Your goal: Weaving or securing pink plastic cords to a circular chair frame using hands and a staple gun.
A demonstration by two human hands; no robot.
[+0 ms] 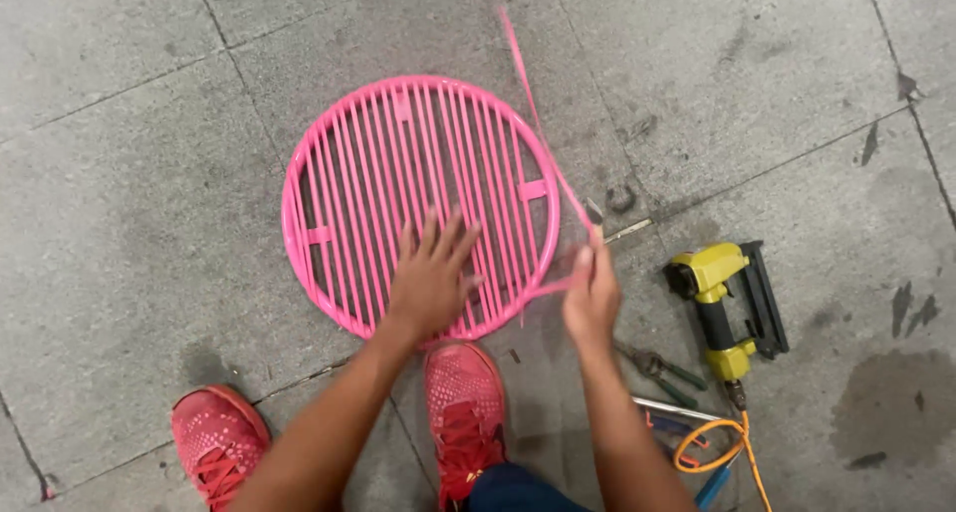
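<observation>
A round pink frame (309, 188) strung with several parallel pink strips lies flat on the concrete floor. My left hand (430, 273) rests palm down on its lower strips, fingers spread. My right hand (593, 295) is just right of the frame's rim, pinching a pink plastic strip (526, 84) that runs from the frame's lower edge up past the top of the view.
A yellow and black pneumatic stapler (719, 308) lies right of my right hand, with an orange hose (719, 442) trailing to the bottom edge. Green-handled pliers (662, 368) and other small tools sit beside it. My red shoes (460, 412) stand below the frame.
</observation>
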